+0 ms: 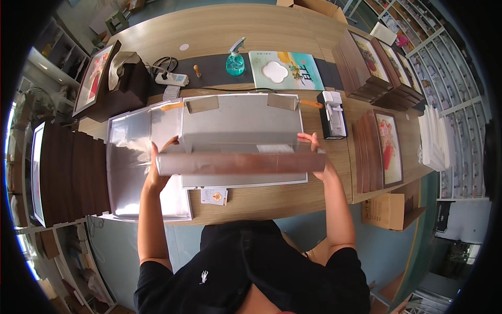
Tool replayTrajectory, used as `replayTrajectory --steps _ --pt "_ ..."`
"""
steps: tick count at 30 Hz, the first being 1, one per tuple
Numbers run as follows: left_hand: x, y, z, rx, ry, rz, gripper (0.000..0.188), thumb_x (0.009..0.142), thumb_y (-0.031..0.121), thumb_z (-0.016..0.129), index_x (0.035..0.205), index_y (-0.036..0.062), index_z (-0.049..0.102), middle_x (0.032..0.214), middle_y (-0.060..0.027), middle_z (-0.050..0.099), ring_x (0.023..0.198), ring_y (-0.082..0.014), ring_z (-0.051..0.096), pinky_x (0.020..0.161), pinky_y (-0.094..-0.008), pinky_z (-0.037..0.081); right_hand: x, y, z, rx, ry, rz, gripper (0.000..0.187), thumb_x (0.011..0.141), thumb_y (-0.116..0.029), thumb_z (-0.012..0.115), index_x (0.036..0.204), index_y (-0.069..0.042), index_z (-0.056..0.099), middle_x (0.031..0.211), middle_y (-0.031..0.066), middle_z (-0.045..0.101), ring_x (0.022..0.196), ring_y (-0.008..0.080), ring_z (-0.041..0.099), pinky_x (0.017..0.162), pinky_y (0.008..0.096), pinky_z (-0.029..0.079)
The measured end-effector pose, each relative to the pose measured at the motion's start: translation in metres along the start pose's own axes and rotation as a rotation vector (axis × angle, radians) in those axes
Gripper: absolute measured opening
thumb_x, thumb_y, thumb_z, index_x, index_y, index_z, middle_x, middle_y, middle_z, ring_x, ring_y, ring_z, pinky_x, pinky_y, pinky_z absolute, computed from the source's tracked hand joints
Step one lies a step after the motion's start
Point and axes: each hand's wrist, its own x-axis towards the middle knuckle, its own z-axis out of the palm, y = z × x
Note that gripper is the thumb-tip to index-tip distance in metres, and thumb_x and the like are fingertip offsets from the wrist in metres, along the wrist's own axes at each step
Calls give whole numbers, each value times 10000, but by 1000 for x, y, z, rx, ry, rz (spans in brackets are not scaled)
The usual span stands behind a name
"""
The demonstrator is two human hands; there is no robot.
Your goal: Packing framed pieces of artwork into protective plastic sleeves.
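Pale wood counter [272,201] spans the view; over its grey board [240,118], a brownish, roll-like piece [240,163] is held crosswise, left hand [155,170] and right hand [328,170] clasping its ends. Positioning seems underway; moving it likely calls for level, even support.

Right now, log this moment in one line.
left hand: on left end of brown frame | right hand: on its right end | under frame: gray board | beyond: spray bottle
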Motion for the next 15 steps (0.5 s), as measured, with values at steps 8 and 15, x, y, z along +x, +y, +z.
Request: replayTrajectory --steps 8,15 --pt "10 26 29 -113 108 216 622 884 281 541 1392 90 238 1286 -111 440 1157 -194 427 1005 -336 294 -3 -27 26 294 54 -439 575 939 -376 415 1412 -105 230 1428 100 265 1308 183 253 1072 327 205" --pt "51 -49 12 161 202 620 647 728 698 544 915 78 547 702 66 402 598 -53 295 530 -235 212 42 7 20 625 363 -621 608 912 -570 311 1246 -76 424 1245 34 473 1168 198 437 999 350 324"
